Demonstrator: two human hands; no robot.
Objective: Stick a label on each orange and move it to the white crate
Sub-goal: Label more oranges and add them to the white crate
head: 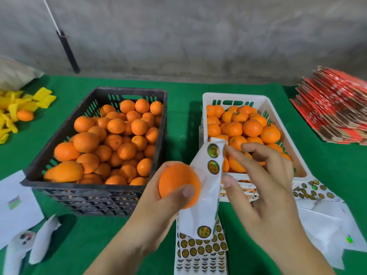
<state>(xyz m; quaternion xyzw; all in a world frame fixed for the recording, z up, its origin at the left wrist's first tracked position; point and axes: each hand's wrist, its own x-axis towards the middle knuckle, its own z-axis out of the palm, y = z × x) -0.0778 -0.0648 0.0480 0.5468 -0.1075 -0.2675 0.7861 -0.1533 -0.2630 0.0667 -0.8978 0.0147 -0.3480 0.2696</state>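
Observation:
My left hand (156,213) grips one orange (177,184) in front of the two crates, thumb across its front. A white label strip (208,191) with round gold-and-black labels (213,167) stands upright just right of that orange, its lower part tucked behind my left hand. My right hand (264,187) is at the strip's right edge, with the index fingertip on a label at the top corner and the thumb against the edge lower down. The black crate (95,186) on the left holds many oranges. The white crate (275,108) on the right holds several labelled ones.
Label sheets (200,250) lie on the green table (182,108) under my hands, and more lie at the right (311,190). Red flat cartons (333,108) are stacked far right. Yellow wrappers (29,104) with a loose orange (25,115) lie far left. White papers (15,205) lie at the front left.

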